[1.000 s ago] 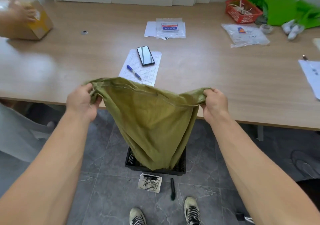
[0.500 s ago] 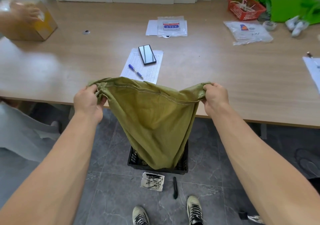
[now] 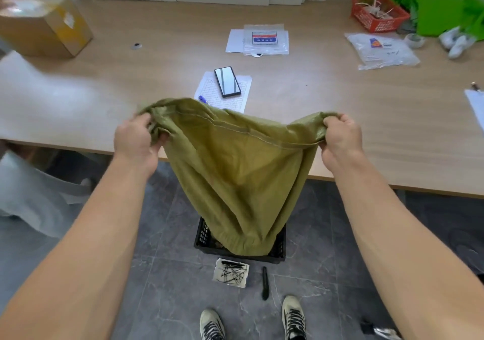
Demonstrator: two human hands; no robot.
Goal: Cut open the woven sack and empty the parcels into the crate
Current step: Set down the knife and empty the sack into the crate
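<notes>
Since a moment ago the left hand [image 3: 136, 140] has drawn slightly inward; it and the right hand [image 3: 340, 140] stay clenched on the upper corners of the olive woven sack [image 3: 235, 177], whose lower end hangs inside the black crate [image 3: 203, 236] on the grey tiled floor [image 3: 162, 300]. Behind, the wooden table [image 3: 366, 119] holds a phone [image 3: 227, 81] on a printed form [image 3: 242, 96]; no writing is legible.

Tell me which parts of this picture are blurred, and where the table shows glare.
Head view: the cardboard box at far left is motion-blurred, and a pale smeared shape lies below it; soft glare whitens the table beyond the phone; the woven sack and both hands are sharp; the table edge bows from the wide lens.
</notes>
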